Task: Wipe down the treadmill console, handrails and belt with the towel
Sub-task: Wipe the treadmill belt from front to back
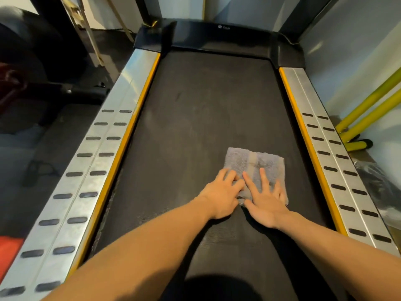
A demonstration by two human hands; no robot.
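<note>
Both hands press the towel [256, 166] flat on the belt [195, 118] as I kneel at the deck's rear end: my right hand [265, 200] lies open, fingers straight and spread over the cloth's near half, while my left hand [221, 192] sits at the near left corner, fingers loosely bent on the fabric's edge, pressing rather than clutching so far as I can tell.

Belt first, being the biggest surface in view: it runs dark and ribbed between two orange strips, and I see pale dusty smears up its middle and left side, so I judge most of it still needs a pass. To do this well, I reckon I should keep my palms flat, push the cloth forward in long overlapping lanes from one orange edge to the other, and hold the folds together so the pad does not bunch.

Steel rails [102, 161] with dark grip pads flank the belt on both sides; a black hood [217, 38] caps the far end.

Smallest, the towel: grey, folded into a rough square, a paler band down its middle carrying a brownish stain. It lies right of centre, on the belt's near half.
</note>
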